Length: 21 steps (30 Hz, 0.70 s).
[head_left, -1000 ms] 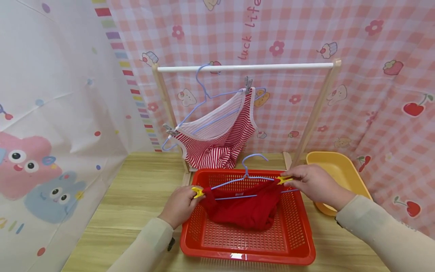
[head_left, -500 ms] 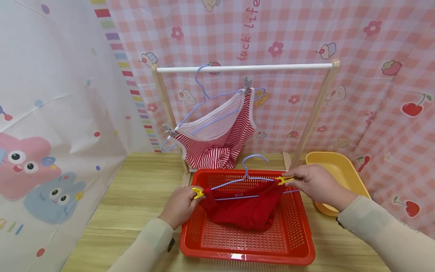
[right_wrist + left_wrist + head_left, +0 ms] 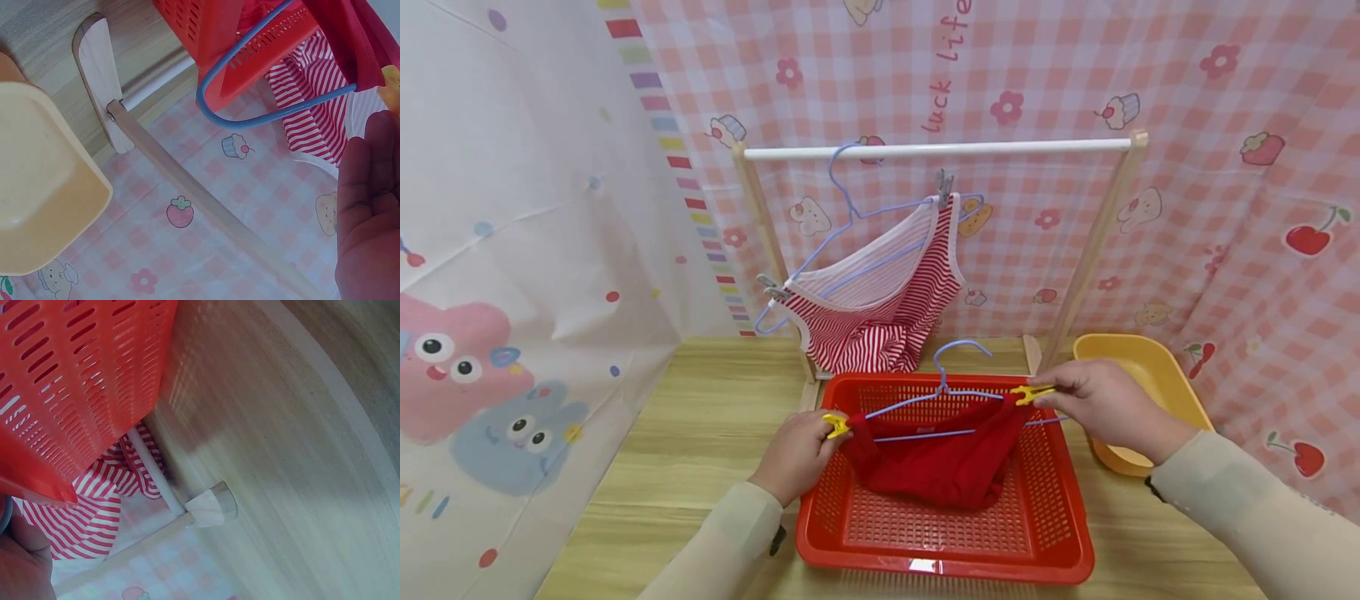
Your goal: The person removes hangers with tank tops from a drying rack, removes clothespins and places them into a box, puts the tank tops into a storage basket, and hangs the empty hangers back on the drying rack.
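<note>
A blue wire hanger (image 3: 942, 385) with a red garment (image 3: 951, 467) on it is held over a red plastic basket (image 3: 940, 567). My left hand (image 3: 797, 454) grips the hanger's left end, right beside a yellow clothespin (image 3: 837, 426) on the garment's left strap; the fingers are partly hidden. With thumb and fingers, my right hand (image 3: 1108, 408) pinches another yellow clothespin (image 3: 1028, 394) at the right strap. The hanger's right end (image 3: 212, 94) sticks out bare past the strap in the right wrist view. Its hook points up.
Behind the basket stands a rack with a white rod (image 3: 1000, 148). A red-striped top (image 3: 880, 312) hangs there at a slant on a blue hanger, fixed by grey clothespins (image 3: 945, 190). At right sits a yellow tray (image 3: 1180, 375). Printed cloth backs the wooden table (image 3: 685, 467).
My right hand and its clothespin have shifted slightly to the right, and the right strap has moved with them a little. My left hand stays nearly still.
</note>
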Motion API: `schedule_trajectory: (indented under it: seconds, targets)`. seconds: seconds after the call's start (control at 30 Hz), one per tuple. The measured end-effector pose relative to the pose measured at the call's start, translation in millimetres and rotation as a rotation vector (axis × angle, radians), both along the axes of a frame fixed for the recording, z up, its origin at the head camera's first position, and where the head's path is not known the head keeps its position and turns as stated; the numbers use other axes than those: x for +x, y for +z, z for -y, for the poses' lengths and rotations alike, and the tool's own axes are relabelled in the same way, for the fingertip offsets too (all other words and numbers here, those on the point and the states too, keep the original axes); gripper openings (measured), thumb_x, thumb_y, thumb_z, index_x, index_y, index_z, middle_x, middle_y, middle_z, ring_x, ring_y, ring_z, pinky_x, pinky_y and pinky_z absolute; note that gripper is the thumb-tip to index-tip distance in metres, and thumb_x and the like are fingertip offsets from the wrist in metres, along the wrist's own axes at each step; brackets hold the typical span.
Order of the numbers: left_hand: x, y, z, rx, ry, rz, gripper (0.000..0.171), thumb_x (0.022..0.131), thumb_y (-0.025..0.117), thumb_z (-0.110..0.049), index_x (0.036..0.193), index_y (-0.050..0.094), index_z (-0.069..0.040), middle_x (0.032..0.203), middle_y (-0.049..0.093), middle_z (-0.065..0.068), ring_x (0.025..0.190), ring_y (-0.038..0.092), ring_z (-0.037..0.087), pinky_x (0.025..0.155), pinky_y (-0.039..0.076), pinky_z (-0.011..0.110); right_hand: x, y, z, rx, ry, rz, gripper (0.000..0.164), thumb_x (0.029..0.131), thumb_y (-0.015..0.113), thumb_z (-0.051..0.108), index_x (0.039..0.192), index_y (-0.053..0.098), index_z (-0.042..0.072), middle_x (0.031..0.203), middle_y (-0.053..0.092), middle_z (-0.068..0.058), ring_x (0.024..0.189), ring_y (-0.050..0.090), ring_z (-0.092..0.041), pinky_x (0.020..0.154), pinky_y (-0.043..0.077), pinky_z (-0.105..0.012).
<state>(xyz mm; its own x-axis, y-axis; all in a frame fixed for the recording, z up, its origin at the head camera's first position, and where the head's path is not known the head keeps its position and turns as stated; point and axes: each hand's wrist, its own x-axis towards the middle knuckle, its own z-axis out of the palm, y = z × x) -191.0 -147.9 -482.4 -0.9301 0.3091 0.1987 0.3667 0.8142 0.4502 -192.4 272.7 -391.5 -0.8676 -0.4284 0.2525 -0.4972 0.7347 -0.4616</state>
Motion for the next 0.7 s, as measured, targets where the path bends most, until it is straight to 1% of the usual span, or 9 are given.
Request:
schedule_trajectory:
  seconds: [0.1,0.27,0.37,0.47,0.57,0.7]
  targets:
    - [0.3,0.9,0.0,0.006,0.001,0.010,0.014,0.098,0.073,-0.029,0.108,0.077,-0.019,0.107,0.078,-0.004,0.101,0.069,0.017,0.102,0.053,0.044,0.8,1.1,-1.2,0.001,-0.018,0.009,0.018,0.090,0.083,0.017,0.108,0.083,0.015,0.096,0.081,0.004,0.078,0.064,0.002,0.067,0.057,-0.022]
    - [1.2,2.2,-0.1,0.011,0.015,0.038,0.015,0.098,0.074,-0.029,0.109,0.077,-0.020,0.108,0.077,-0.005,0.100,0.067,0.016,0.101,0.054,0.043,1.2,3.0,-5.4,0.023,-0.062,-0.020,0.018,0.090,0.083,0.016,0.108,0.082,0.018,0.099,0.081,0.004,0.079,0.066,0.000,0.068,0.057,-0.023]
    - [1.5,2.4,-0.3,0.008,0.016,0.039,0.015,0.099,0.073,-0.029,0.109,0.077,-0.020,0.109,0.077,-0.005,0.100,0.067,0.017,0.100,0.054,0.043,1.1,4.7,-8.8,0.019,-0.078,-0.025,0.019,0.090,0.083,0.015,0.109,0.082,0.018,0.095,0.080,0.005,0.075,0.063,0.001,0.065,0.054,-0.023]
    - [1.6,2.2,-0.5,0.008,0.014,0.036,0.014,0.099,0.073,-0.028,0.109,0.077,-0.019,0.109,0.078,-0.004,0.101,0.068,0.017,0.100,0.053,0.043,1.2,5.3,-12.7,-0.006,-0.087,-0.004,0.020,0.091,0.081,0.013,0.112,0.080,0.015,0.094,0.078,0.004,0.072,0.059,0.001,0.063,0.052,-0.022]
    - [1.6,2.1,-0.3,0.009,0.014,0.040,0.015,0.099,0.073,-0.028,0.110,0.077,-0.019,0.110,0.078,-0.004,0.101,0.068,0.017,0.101,0.053,0.043,1.0,4.7,-17.7,-0.026,-0.107,0.022,0.021,0.094,0.080,0.014,0.115,0.078,0.014,0.097,0.078,0.002,0.073,0.060,0.000,0.065,0.053,-0.021]
    - [1.0,2.0,0.0,0.003,0.012,0.036,0.014,0.100,0.072,-0.028,0.109,0.077,-0.019,0.108,0.077,-0.004,0.100,0.067,0.017,0.100,0.053,0.043,0.1,1.8,-26.2,-0.032,-0.143,0.039,0.020,0.097,0.077,0.018,0.116,0.076,0.012,0.093,0.077,0.002,0.072,0.059,-0.001,0.063,0.051,-0.022]
